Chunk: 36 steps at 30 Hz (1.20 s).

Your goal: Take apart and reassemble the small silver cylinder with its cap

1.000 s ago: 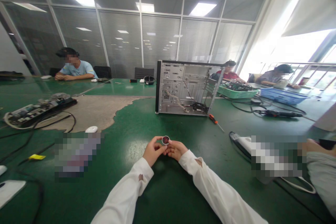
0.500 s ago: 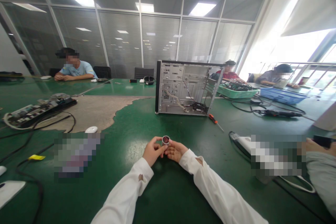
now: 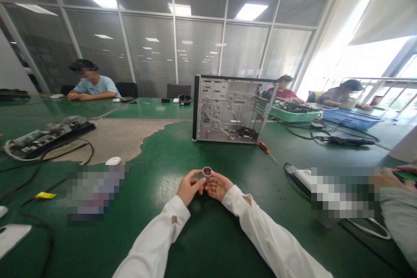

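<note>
My left hand [image 3: 190,186] pinches a small silver cylinder [image 3: 206,175] between thumb and fingers. The cylinder's top faces me, showing a dark red inside whose details are too small to make out. On the other side of it, my right hand [image 3: 220,186] touches the wall with its fingertips, the remaining fingers curled below. Both hands are a little above the green table [image 3: 182,230]. Beyond them stands an open computer case [image 3: 228,110], with wires and a dark part at its bottom.
A screwdriver [image 3: 267,152] lies right of the case. Green [image 3: 296,115] and blue [image 3: 350,118] baskets stand at the back right, near black cables. A circuit board [image 3: 54,134] is at left, a white mouse [image 3: 113,161] nearer. A co-worker's sleeve [image 3: 399,215] reaches in at right.
The cylinder has tilted slightly and shifted a little up between my fingers; my hands otherwise hold their place. At the right edge, the co-worker's hands and the thing they hold have moved.
</note>
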Each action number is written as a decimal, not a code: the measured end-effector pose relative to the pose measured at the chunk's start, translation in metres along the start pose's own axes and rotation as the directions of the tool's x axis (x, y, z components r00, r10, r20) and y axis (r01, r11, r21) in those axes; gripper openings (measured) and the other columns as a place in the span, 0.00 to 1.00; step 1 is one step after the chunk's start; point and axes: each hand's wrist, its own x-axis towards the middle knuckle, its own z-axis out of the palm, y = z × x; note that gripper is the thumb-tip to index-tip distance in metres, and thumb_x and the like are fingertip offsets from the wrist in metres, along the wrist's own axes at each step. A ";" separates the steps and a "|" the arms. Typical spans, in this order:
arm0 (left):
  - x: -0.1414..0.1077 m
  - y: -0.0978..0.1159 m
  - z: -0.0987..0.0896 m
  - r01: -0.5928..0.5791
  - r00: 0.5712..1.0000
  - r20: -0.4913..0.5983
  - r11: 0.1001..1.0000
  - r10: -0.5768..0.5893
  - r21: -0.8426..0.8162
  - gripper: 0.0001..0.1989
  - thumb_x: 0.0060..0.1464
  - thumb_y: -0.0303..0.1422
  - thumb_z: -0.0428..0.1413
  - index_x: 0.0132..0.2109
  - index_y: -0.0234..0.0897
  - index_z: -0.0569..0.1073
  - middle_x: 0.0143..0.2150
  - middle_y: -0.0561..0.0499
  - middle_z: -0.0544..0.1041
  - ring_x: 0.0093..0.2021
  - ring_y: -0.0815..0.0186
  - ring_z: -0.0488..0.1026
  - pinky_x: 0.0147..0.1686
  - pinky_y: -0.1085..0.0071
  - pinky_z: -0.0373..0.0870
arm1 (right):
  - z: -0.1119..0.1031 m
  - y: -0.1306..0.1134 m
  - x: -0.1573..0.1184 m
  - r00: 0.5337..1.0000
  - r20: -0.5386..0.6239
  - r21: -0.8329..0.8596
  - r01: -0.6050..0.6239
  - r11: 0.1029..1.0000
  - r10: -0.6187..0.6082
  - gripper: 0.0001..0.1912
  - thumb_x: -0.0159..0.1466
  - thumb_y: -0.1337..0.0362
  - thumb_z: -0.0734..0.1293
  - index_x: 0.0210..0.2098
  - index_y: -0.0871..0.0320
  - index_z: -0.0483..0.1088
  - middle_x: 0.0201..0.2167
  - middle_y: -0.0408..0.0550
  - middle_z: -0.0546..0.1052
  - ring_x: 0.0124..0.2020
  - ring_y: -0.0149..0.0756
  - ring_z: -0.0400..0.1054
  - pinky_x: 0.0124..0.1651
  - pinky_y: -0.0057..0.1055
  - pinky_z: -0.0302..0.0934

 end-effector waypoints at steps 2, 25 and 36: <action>0.001 0.000 0.000 -0.010 1.000 0.004 0.999 0.011 -0.044 0.19 0.45 0.39 0.51 0.42 0.30 0.65 0.13 0.57 0.66 0.15 0.72 0.64 0.24 0.73 0.62 | -0.001 -0.001 0.000 1.000 0.001 0.027 -0.013 1.000 0.013 0.15 0.56 0.58 0.59 0.26 0.66 0.65 0.20 0.49 0.71 0.22 0.29 0.67 0.24 0.23 0.61; 0.003 -0.005 -0.001 -0.004 1.000 0.008 0.994 0.005 -0.113 0.16 0.47 0.38 0.49 0.40 0.31 0.66 0.16 0.55 0.68 0.20 0.71 0.66 0.27 0.73 0.62 | 0.001 -0.002 -0.006 0.994 0.108 0.156 -0.037 0.987 0.020 0.21 0.53 0.53 0.60 0.30 0.69 0.64 0.22 0.52 0.71 0.24 0.31 0.67 0.29 0.26 0.61; 0.002 -0.002 -0.002 -0.006 0.998 -0.062 1.000 0.004 -0.026 0.16 0.46 0.38 0.49 0.40 0.32 0.68 0.25 0.51 0.71 0.28 0.68 0.68 0.27 0.75 0.60 | -0.003 0.000 0.001 0.999 0.031 0.196 0.010 0.981 -0.016 0.19 0.52 0.54 0.62 0.30 0.68 0.63 0.22 0.51 0.70 0.25 0.31 0.67 0.29 0.26 0.62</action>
